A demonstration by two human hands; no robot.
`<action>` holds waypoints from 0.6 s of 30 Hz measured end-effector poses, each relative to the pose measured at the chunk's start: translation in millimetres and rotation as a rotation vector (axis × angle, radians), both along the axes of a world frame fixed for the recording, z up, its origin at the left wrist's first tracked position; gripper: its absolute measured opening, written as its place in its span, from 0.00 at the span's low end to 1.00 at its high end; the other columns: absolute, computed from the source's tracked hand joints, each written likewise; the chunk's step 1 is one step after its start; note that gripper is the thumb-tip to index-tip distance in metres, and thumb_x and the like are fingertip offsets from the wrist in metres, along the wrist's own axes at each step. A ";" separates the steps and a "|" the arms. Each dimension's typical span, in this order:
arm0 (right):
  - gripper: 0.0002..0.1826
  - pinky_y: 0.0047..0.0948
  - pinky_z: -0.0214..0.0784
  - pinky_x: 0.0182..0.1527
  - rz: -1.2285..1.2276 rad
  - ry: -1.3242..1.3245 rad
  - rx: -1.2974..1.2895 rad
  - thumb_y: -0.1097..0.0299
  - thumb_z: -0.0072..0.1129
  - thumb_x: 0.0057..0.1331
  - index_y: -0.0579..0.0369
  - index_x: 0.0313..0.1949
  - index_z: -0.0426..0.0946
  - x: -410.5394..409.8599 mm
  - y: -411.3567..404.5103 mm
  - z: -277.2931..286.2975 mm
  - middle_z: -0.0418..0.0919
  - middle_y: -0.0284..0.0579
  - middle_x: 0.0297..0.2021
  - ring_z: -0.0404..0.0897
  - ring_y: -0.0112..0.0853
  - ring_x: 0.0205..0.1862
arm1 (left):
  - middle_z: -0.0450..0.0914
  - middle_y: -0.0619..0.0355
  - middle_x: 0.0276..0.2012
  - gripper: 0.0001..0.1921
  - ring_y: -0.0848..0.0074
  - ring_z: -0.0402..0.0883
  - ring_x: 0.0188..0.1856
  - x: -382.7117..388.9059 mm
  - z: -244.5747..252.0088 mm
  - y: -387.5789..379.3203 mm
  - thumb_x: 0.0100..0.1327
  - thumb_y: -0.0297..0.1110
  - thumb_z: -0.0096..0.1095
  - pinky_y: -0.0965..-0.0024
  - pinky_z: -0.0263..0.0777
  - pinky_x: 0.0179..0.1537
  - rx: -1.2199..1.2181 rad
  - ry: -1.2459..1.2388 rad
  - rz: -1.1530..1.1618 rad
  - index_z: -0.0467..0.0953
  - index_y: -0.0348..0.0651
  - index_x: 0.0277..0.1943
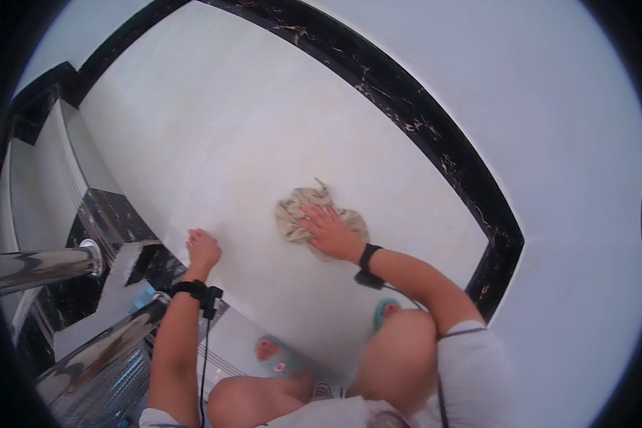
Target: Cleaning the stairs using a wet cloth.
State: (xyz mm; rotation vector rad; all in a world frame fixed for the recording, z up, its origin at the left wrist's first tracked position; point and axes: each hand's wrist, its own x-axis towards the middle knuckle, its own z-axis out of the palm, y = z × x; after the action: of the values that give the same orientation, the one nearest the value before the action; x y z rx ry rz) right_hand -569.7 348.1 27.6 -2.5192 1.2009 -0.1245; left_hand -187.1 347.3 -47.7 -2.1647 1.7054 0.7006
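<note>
A crumpled beige cloth (294, 216) lies on the pale, polished stone landing floor (192, 134). My right hand (331, 232) rests palm down on top of it, with the fingers spread and stretched out. Part of the cloth is hidden beneath that hand. Off to the left, my left hand (203, 250) hovers close to the floor near the stair edge, apart from the cloth. Its fingers are loosely curled, and nothing shows in them. A black strap with a small device (212, 302) circles the left wrist; a similar strap (368, 262) is on the right wrist.
Black veined stone skirting (406, 117) borders the floor along the white wall (567, 160). Stairs (59, 144) and shiny metal railing posts (48, 267) stand at the left. My feet, in green slippers (281, 361), are below; a step edge lies beside the left one. Cables run from the wrists.
</note>
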 end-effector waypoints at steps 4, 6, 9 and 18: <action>0.30 0.55 0.44 0.73 -0.017 -0.101 -0.075 0.59 0.58 0.65 0.44 0.67 0.65 1.8 7.8 -13.7 0.52 0.43 0.74 0.51 0.44 0.76 | 0.49 0.25 0.70 0.37 0.38 0.52 0.73 40.9 -27.4 3.4 0.68 0.40 0.53 0.36 0.51 0.68 0.051 0.026 -0.063 0.48 0.20 0.69; 0.30 0.55 0.44 0.74 -0.032 -0.139 -0.100 0.59 0.58 0.65 0.45 0.66 0.65 5.5 -1.3 -16.7 0.53 0.43 0.74 0.51 0.44 0.75 | 0.53 0.27 0.69 0.36 0.38 0.54 0.72 70.8 -32.3 3.7 0.69 0.38 0.52 0.36 0.57 0.66 0.077 -0.008 -0.161 0.48 0.22 0.69; 0.28 0.54 0.45 0.73 -0.022 -0.313 -0.162 0.59 0.57 0.65 0.47 0.65 0.68 3.8 -26.8 -18.8 0.56 0.44 0.73 0.54 0.44 0.74 | 0.50 0.26 0.71 0.36 0.38 0.54 0.72 114.7 -17.6 6.0 0.68 0.35 0.54 0.47 0.57 0.69 0.069 0.131 -0.074 0.48 0.24 0.70; 0.30 0.56 0.49 0.71 -0.778 -0.120 -0.423 0.55 0.56 0.64 0.45 0.66 0.67 -167.8 -123.2 -44.8 0.60 0.46 0.70 0.58 0.45 0.71 | 0.49 0.34 0.74 0.38 0.47 0.47 0.76 -2.1 118.5 -18.5 0.69 0.34 0.55 0.51 0.50 0.73 0.076 -0.036 -0.302 0.45 0.28 0.74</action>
State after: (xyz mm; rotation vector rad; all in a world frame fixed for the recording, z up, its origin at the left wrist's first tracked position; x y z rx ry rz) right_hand -737.5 224.9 -17.2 -2.1428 2.2144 -0.7718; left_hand -189.2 328.8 70.8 -1.8042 1.8978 0.6272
